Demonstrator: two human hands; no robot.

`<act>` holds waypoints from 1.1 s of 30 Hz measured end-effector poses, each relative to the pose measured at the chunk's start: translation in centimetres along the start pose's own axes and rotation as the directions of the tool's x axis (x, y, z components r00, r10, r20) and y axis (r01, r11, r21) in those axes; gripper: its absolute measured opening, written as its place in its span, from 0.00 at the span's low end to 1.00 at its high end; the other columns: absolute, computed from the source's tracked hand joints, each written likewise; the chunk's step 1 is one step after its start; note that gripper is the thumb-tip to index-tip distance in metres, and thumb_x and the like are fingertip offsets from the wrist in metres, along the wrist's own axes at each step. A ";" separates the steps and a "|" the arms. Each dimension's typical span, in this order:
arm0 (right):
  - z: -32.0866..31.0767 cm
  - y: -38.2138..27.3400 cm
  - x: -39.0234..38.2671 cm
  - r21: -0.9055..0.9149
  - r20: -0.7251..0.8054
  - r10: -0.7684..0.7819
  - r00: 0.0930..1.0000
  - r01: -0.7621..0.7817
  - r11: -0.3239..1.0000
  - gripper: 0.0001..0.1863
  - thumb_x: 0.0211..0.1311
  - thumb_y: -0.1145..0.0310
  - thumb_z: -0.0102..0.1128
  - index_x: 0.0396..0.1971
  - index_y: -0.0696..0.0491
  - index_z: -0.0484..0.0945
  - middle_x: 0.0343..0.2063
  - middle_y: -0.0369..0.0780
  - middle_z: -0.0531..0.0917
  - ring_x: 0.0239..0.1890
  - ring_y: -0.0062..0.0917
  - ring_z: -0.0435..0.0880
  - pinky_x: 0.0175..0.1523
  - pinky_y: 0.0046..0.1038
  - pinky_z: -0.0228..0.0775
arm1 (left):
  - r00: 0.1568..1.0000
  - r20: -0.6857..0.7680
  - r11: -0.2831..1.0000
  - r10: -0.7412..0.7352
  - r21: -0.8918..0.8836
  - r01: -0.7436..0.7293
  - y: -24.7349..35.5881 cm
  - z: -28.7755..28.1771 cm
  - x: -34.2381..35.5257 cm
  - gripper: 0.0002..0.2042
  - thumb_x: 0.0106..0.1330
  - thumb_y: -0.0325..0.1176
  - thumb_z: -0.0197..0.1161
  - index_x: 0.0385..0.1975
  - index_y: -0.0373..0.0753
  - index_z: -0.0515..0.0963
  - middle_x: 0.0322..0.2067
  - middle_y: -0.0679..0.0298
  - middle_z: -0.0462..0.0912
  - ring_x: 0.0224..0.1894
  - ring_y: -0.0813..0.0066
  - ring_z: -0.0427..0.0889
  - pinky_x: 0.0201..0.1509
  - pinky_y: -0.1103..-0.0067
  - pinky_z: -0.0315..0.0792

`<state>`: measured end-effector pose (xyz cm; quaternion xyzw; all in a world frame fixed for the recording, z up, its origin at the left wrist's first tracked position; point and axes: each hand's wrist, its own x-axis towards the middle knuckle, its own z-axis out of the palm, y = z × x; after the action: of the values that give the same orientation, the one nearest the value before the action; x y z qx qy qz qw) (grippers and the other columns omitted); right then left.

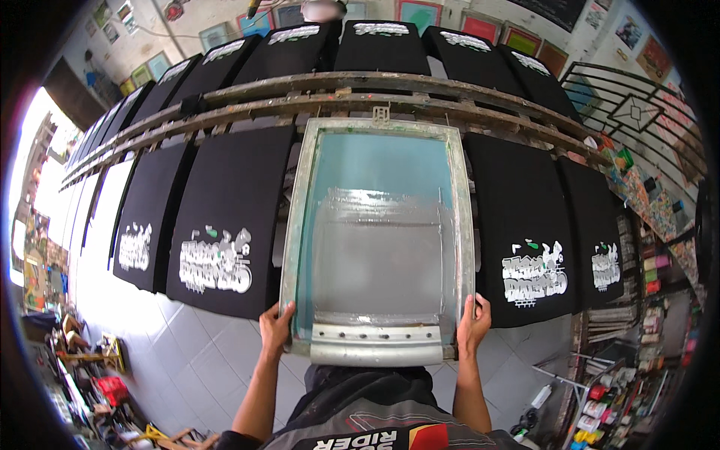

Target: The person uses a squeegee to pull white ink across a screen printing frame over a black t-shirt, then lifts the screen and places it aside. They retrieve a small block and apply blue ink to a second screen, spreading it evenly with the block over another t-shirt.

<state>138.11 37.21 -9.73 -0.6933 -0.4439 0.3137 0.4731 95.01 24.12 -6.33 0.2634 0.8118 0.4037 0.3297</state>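
A screen-printing frame (465,217) lies in front of me, its near end toward my body. Its mesh is blue-green at the far part, and grey ink (379,266) covers the middle and near part. Across the near end rests a wide metal squeegee (375,354) with a row of bolts; neither hand touches it. My left hand (277,328) grips the frame's near left corner, thumb on top. My right hand (473,324) closes on the near right edge in the same way. Whatever lies under the frame is hidden.
Black shirts with white and grey prints lie on boards to the left (232,187) and right (521,202). More black shirts (382,49) line the far side, beyond wooden rails (247,114). Ink containers (596,409) crowd the lower right; a tiled floor (176,345) shows below.
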 end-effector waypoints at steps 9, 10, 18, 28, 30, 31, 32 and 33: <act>-4.1 -7.7 -4.5 -0.118 0.641 -0.505 0.578 0.724 0.679 0.38 0.55 0.56 0.80 0.62 0.59 0.74 0.59 0.49 0.77 0.62 0.45 0.75 0.70 0.45 0.66 | 0.910 -0.378 0.984 0.171 0.110 -0.139 -1.3 1.7 -2.1 0.18 0.70 0.40 0.72 0.53 0.35 0.87 0.48 0.56 0.88 0.49 0.66 0.86 0.57 0.71 0.77; -4.5 -9.2 -5.2 -0.069 0.762 -0.464 0.452 0.769 0.636 0.38 0.55 0.56 0.80 0.61 0.59 0.75 0.58 0.48 0.77 0.62 0.44 0.75 0.70 0.45 0.66 | 0.889 -0.407 0.975 0.209 0.155 -0.159 0.5 1.7 -3.6 0.18 0.69 0.39 0.72 0.53 0.36 0.87 0.50 0.55 0.87 0.52 0.63 0.85 0.59 0.70 0.77; -3.2 -8.0 -7.1 -0.060 0.920 -0.366 0.140 0.973 0.221 0.35 0.41 0.68 0.81 0.55 0.55 0.80 0.53 0.46 0.83 0.55 0.42 0.81 0.70 0.46 0.67 | 0.845 -0.197 0.858 0.498 0.252 -0.447 3.6 2.3 -10.4 0.18 0.65 0.39 0.76 0.52 0.39 0.87 0.55 0.57 0.86 0.57 0.59 0.83 0.62 0.66 0.76; -0.5 -12.9 -4.4 -0.211 0.867 -0.321 0.381 0.865 0.456 0.24 0.48 0.76 0.72 0.50 0.55 0.82 0.46 0.45 0.86 0.53 0.41 0.83 0.67 0.41 0.68 | 0.578 0.563 0.317 0.591 0.497 -0.808 8.1 1.9 -5.5 0.28 0.54 0.40 0.80 0.56 0.41 0.83 0.50 0.62 0.85 0.55 0.61 0.81 0.62 0.65 0.73; -0.6 -12.5 -4.4 -0.271 0.813 -0.377 0.444 0.861 0.430 0.23 0.47 0.79 0.70 0.48 0.55 0.82 0.45 0.44 0.87 0.51 0.41 0.84 0.65 0.40 0.70 | 0.562 0.614 0.315 0.554 0.471 -0.824 8.2 2.1 -4.3 0.26 0.52 0.36 0.79 0.53 0.41 0.84 0.45 0.64 0.85 0.52 0.62 0.82 0.59 0.66 0.75; -0.8 -12.3 -4.5 -0.303 0.782 -0.402 0.476 0.855 0.422 0.23 0.47 0.81 0.69 0.47 0.55 0.82 0.44 0.43 0.87 0.50 0.42 0.85 0.65 0.40 0.71 | 0.552 0.643 0.314 0.531 0.455 -0.833 8.2 2.2 -3.9 0.25 0.50 0.35 0.78 0.52 0.41 0.84 0.43 0.64 0.85 0.51 0.62 0.82 0.57 0.66 0.76; -1.0 -11.7 -4.8 -0.318 0.769 -0.402 0.496 0.844 0.432 0.22 0.47 0.81 0.69 0.47 0.55 0.83 0.45 0.43 0.88 0.50 0.40 0.85 0.64 0.40 0.71 | 0.537 0.652 0.302 0.535 0.446 -0.842 7.9 2.2 -3.8 0.23 0.51 0.33 0.76 0.50 0.41 0.85 0.42 0.64 0.85 0.51 0.62 0.83 0.56 0.66 0.77; -1.2 -10.9 -5.1 -0.339 0.750 -0.403 0.525 0.828 0.446 0.21 0.47 0.81 0.69 0.46 0.55 0.83 0.45 0.42 0.88 0.51 0.39 0.85 0.63 0.41 0.72 | 0.515 0.666 0.281 0.539 0.434 -0.856 7.8 2.3 -3.8 0.22 0.51 0.32 0.75 0.49 0.41 0.85 0.41 0.65 0.84 0.50 0.62 0.83 0.55 0.66 0.77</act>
<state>133.56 33.85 0.96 -0.4565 -0.8743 0.1149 0.1183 100.43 26.79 0.33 0.7808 0.6044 0.0872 0.1319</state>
